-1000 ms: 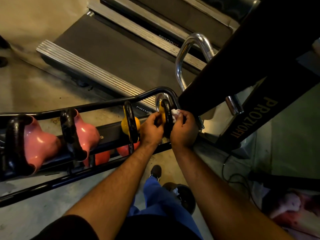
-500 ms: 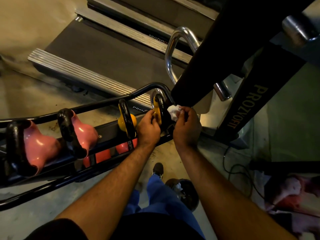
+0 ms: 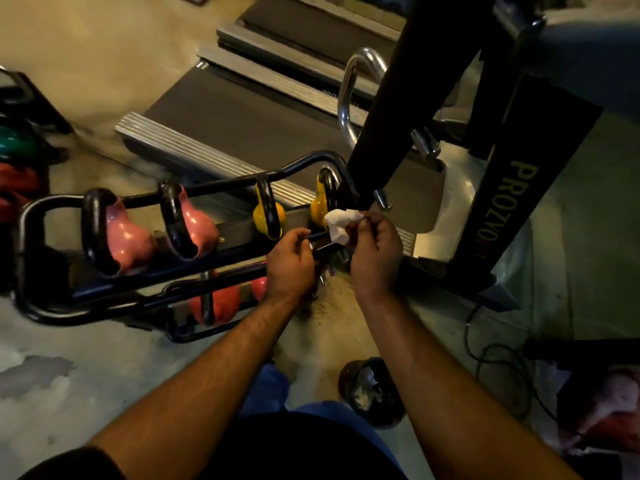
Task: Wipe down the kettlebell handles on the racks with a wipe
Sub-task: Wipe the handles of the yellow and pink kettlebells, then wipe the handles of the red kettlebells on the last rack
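A black rack [image 3: 31, 306] holds kettlebells with black handles: two pink ones [image 3: 128, 237] [image 3: 197, 226] and two small yellow ones [image 3: 266, 216] [image 3: 318, 206] on top, red ones [image 3: 221, 303] below. My right hand [image 3: 374, 247] pinches a crumpled white wipe [image 3: 339, 223] just in front of the rightmost yellow kettlebell, apart from its handle. My left hand [image 3: 291, 265] hovers beside it over the rack's front rail, fingers loosely curled, holding nothing that I can see.
A treadmill deck [image 3: 242, 123] lies behind the rack, and its black upright [image 3: 502, 209] and chrome rail [image 3: 349, 95] crowd the rack's right end. A small black bin [image 3: 374, 393] with used wipes sits on the floor by my feet. More kettlebells [image 3: 14, 157] stand far left.
Both hands have pulled back from the rightmost yellow kettlebell's handle. My left hand let go of it, and my right hand lifted the wipe off. The view has pulled back.
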